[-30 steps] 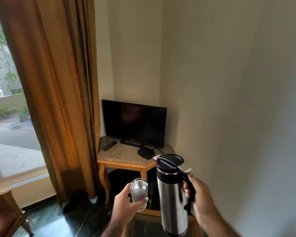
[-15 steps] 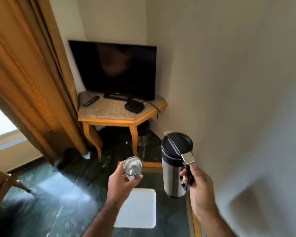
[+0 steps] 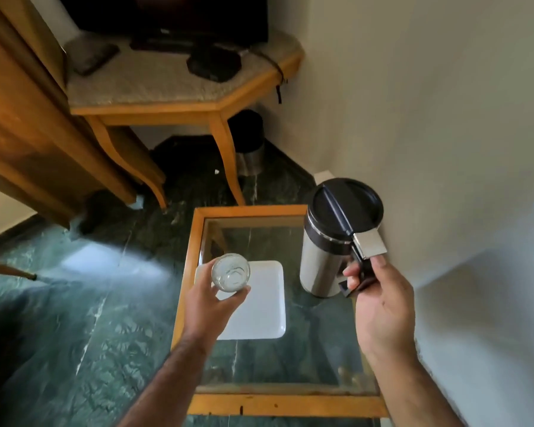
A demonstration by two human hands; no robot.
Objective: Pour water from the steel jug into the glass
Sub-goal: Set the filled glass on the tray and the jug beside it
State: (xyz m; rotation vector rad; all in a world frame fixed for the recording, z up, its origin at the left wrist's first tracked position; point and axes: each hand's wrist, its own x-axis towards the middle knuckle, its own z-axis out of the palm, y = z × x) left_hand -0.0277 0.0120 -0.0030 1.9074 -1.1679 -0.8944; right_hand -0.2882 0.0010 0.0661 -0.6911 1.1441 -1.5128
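Observation:
My right hand (image 3: 379, 300) grips the black handle of the steel jug (image 3: 324, 257), which has a black lid and stays upright over the right side of the glass-topped table (image 3: 250, 212). My left hand (image 3: 211, 306) holds a clear glass (image 3: 230, 272), seen from above with its mouth up, over the left edge of a white tray (image 3: 259, 306). Jug and glass are about a hand's width apart and not touching.
A wooden-framed corner table (image 3: 167, 87) with a TV, a remote and a black box stands ahead. A steel bin (image 3: 249, 143) sits under it. A brown curtain (image 3: 28, 124) hangs at left, a wall is close on the right, and the floor is green marble.
The camera has tilted down from the TV corner onto the glass table. Both hands keep their hold; jug and glass now sit lower, over the table and tray.

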